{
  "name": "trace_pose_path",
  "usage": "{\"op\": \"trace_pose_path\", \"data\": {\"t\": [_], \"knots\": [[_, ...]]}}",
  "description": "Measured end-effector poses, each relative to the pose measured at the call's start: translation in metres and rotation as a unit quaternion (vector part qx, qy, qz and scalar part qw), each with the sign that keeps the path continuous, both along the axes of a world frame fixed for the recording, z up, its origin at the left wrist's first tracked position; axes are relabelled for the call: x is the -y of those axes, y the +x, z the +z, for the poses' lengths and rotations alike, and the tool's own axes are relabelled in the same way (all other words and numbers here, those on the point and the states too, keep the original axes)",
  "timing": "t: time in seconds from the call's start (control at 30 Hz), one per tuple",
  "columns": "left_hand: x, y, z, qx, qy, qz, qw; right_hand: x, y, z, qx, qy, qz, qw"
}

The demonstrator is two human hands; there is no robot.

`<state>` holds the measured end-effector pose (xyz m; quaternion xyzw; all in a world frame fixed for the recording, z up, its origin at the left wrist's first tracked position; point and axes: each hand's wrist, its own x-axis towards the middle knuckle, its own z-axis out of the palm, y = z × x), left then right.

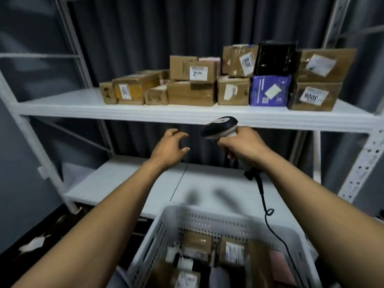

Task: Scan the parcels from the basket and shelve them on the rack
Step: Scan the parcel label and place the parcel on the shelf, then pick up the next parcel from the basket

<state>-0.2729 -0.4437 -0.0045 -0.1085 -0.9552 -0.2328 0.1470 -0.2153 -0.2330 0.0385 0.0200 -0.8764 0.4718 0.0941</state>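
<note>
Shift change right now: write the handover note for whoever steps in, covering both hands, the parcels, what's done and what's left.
Left hand: holds nothing, fingers loosely spread, in the air in front of the rack.
Right hand: grips the corded scanner by its handle, head pointing left.
Done: shelved parcels sit in a row on the upper shelf, some stacked two high.
Left: several basket parcels lie in the white basket below the hands. Likely next step: pick one up, scan it, shelve it.
</note>
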Motion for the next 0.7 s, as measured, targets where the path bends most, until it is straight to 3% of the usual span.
{"op": "trace_pose_path", "data": {"t": [0.27,0.5,0.7], "knots": [[-0.020,0.036,-0.130,0.129,-0.014,-0.001,0.992,-0.030,0.037,-0.102,0.096,0.070,0.017,0.993],[-0.077,0.054,-0.209,0.212,-0.041,-0.042,0.975,-0.105,0.042,-0.169,0.156,0.197,0.020,0.968],[-0.145,0.070,-0.268,0.263,-0.055,-0.084,0.960,-0.167,0.045,-0.223,0.202,0.244,0.027,0.948]]}}
